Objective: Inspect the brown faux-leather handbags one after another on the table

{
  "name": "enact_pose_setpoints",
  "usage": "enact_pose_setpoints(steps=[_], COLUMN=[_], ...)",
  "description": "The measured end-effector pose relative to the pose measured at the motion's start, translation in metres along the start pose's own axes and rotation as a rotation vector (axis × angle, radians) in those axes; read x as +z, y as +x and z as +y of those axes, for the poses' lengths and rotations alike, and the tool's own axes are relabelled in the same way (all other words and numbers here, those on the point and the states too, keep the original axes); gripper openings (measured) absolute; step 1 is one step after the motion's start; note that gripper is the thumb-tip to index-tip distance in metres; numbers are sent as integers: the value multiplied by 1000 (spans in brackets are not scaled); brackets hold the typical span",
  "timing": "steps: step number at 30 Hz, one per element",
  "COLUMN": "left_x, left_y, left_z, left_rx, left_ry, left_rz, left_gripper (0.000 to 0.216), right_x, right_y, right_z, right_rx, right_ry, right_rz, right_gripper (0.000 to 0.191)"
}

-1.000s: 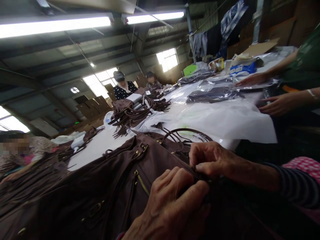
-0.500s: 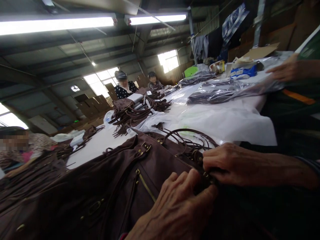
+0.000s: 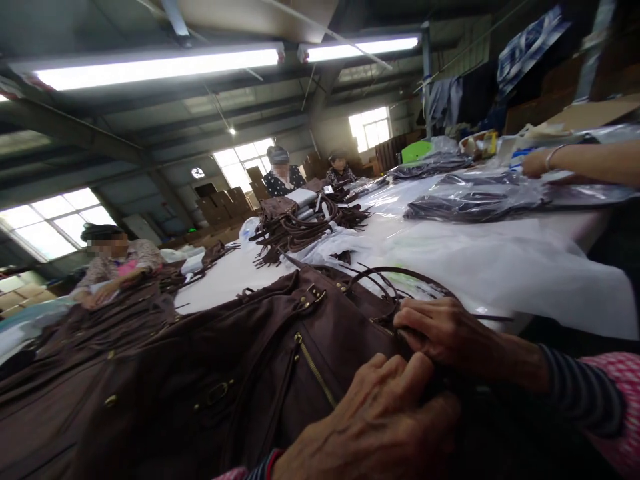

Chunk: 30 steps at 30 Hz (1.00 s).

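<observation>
A dark brown leather handbag (image 3: pixel 240 360) with brass buckles and a zipper lies on the white table (image 3: pixel 225 287) right in front of me. My left hand (image 3: pixel 370 420) presses down on the bag's top edge, fingers curled over it. My right hand (image 3: pixel 440 330) is closed in a pinch at the end of the bag's top zipper, beside its curved handles (image 3: pixel 390 275). What the fingertips hold is hidden.
More brown bags (image 3: pixel 75 347) pile at the left. A heap of brown straps (image 3: pixel 300 227) sits mid-table. Plastic-wrapped dark items (image 3: pixel 475 200) lie at the right, where a co-worker's arm (image 3: pixel 580 160) reaches. Three people sit along the far side. White plastic sheeting (image 3: pixel 500 260) covers the near right.
The view has swung left and tilted. My right hand has slid right along the bag's top toward the handles, my left hand has followed. The co-worker's hands have moved back.
</observation>
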State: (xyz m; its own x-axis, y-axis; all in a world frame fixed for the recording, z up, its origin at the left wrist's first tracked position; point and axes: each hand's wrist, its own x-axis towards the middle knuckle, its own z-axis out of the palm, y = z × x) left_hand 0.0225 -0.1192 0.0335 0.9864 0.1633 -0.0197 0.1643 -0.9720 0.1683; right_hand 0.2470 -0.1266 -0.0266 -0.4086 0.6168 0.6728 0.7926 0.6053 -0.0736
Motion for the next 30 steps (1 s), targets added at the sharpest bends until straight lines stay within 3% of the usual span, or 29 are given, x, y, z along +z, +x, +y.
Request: enact_pose_setpoints(steps=[3,8,13,22,27,30], left_x=[6,15,10,14,11,4], left_y=[1,6,7,5,6,7], left_z=[1,-4,-9,-11,-8,-1], left_rx=[27,56,125,141,110,46], left_ry=[54,60,-80,-56,-88,-106], left_rz=[31,15,19,63,32,-30], left_gripper=[24,50,38,23,24,15], right_x=[-7,-20,-19,12,7,1], right_y=[-6,-19,-23,-8,-26,-35], right_z=[-1,-1,2,9,10,10], right_rx=[-1,-43,-54,-4,77,81], right_ry=[0,3,14,-8,68,113], right_rz=[1,-45,-109,8,-37,-61], right_gripper=[16,16,15,13,13,11])
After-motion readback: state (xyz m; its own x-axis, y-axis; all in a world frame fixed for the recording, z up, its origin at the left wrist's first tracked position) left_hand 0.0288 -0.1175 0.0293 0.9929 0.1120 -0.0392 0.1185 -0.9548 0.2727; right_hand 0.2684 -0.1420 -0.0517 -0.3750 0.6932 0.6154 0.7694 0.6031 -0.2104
